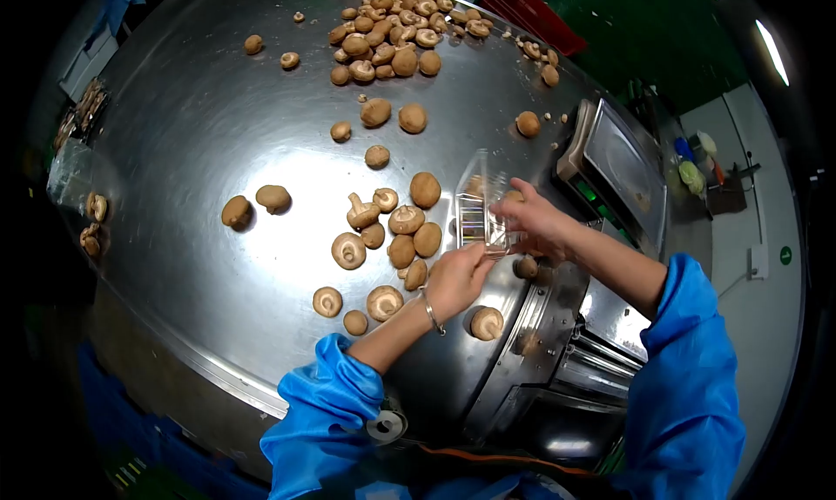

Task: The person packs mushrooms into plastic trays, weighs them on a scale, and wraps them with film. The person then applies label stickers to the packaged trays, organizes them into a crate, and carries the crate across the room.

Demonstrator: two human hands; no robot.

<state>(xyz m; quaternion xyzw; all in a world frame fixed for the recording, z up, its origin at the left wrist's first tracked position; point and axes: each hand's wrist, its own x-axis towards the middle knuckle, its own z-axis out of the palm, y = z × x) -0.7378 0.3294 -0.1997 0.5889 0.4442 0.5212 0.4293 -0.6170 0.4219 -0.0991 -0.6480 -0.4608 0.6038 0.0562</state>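
Observation:
A clear plastic tray [471,211] is tilted over the steel table, to the right of a loose group of brown mushrooms [406,221]. My left hand [456,279] pinches its near edge, thumb and fingers closed. At the tray's right side is my right hand [533,219], its fingers curled around what looks like a mushroom [515,196], mostly covered by the fingers. The tray's contents are hard to make out through reflections. Just below the right hand lies one mushroom [525,267], and another [486,323] rests stem up below my left hand.
A large mushroom pile [392,34] covers the far part of the steel table [174,152]. On the right stands a weighing scale [623,165] with a flat metal plate. A metal machine [531,343] sits near my right forearm. Packed mushrooms [91,104] are at the left edge.

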